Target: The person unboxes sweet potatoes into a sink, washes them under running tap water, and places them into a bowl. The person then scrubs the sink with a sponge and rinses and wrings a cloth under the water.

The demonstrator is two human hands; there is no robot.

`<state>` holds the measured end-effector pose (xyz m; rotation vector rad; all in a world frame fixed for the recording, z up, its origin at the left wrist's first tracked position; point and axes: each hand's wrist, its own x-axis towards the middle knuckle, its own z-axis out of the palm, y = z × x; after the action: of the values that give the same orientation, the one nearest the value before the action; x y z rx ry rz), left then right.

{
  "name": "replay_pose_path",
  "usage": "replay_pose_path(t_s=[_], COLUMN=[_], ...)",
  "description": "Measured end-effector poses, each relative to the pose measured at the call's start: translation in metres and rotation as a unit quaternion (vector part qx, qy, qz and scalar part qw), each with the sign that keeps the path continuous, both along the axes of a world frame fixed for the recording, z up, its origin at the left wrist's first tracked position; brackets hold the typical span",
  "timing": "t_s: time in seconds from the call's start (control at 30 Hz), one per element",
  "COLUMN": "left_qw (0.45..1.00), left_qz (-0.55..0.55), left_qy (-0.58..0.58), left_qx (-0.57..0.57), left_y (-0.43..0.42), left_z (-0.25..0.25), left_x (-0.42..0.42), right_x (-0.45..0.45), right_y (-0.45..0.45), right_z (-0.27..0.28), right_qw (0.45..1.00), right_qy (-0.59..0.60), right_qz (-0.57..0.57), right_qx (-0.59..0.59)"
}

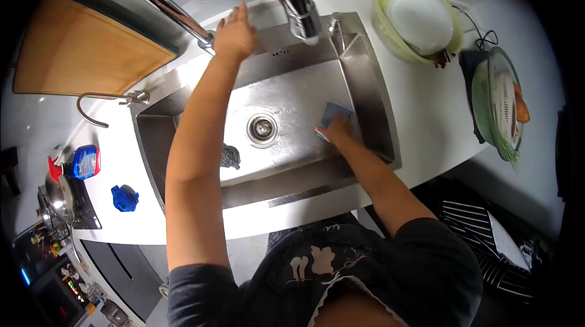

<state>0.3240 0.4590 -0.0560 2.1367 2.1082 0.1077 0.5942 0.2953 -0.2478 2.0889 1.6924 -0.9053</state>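
My left hand [236, 36] reaches to the back rim of the steel sink [292, 89], beside the base of the tall chrome faucet [183, 13]. Its fingers point away from me and look apart; whether they touch anything behind the faucet I cannot tell. Down in the right part of the basin, my right hand [339, 128] presses a blue-grey cloth [337, 109] against the sink floor. A dark scouring pad [230, 157] lies on the basin floor next to my left forearm. The round drain [262, 129] sits in the middle of the wet basin.
A wooden cutting board [91, 50] leans at the back left, near a small thin tap [91, 95]. A blue spray bottle [85, 162] and a crumpled blue cloth [125, 198] are on the left counter. To the right stand a green basin [384, 13] with a white bowl and a covered basket [487, 105].
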Motion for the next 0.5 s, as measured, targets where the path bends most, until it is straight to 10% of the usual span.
replay_pose_path(t_s=[0.1, 0.17, 0.3, 0.37, 0.5], left_qw=[0.998, 0.991, 0.785, 0.710, 0.677], left_qz=[0.007, -0.029, -0.157, -0.211, -0.225], left_qy=[0.067, -0.130, -0.599, -0.671, -0.701], left_qx=[-0.009, 0.032, 0.031, 0.020, -0.003], left_y=[-0.006, -0.017, -0.062, -0.077, -0.096], left_z=[0.018, 0.046, 0.118, 0.133, 0.145], left_x=[0.009, 0.014, 0.044, 0.054, 0.061], right_x=[-0.017, -0.018, 0.007, 0.004, -0.006], right_y=[-0.007, -0.006, 0.012, 0.025, 0.039], right_z=[-0.015, -0.026, -0.066, -0.060, -0.001], right_qw=[0.993, 0.982, 0.966, 0.942, 0.664], right_qy=[-0.064, -0.066, -0.058, 0.161, 0.538], right_qz=[-0.058, -0.065, -0.054, -0.216, -0.517], right_qx=[0.079, 0.166, 0.245, 0.201, -0.053])
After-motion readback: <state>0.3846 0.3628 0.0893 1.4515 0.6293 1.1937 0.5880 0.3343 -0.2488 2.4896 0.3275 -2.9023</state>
